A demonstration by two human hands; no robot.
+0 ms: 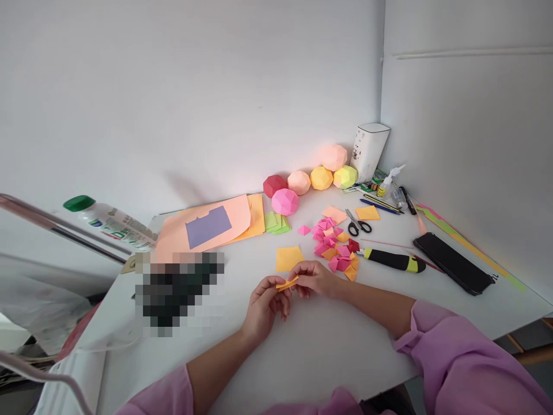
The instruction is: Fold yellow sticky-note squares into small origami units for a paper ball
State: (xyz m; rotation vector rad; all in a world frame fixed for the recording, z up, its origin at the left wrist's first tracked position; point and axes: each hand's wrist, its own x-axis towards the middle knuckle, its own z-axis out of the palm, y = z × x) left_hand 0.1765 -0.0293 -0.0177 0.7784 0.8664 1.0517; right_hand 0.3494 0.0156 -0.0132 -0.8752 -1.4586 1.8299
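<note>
Between my two hands is a small folded piece of orange paper [287, 283], held just above the white table. My left hand [264, 302] pinches its left end, and my right hand [317, 279] pinches the right end. Just beyond the fingers lies a flat yellow-orange paper square [289, 259]. To the right of it spreads a pile of folded pink, orange and red paper pieces [332, 242]. Farther back sit several faceted paper balls [285, 202] in pink, red, peach, yellow and green.
Scissors [358, 223], a black-and-yellow cutter [391, 260] and a black case [453, 262] lie to the right. Green paper squares [277, 223] and large peach sheets [173, 230] are at the back left. A bottle [112, 222] and a blurred dark object [173, 294] stand left; a white container [369, 151] is in the corner.
</note>
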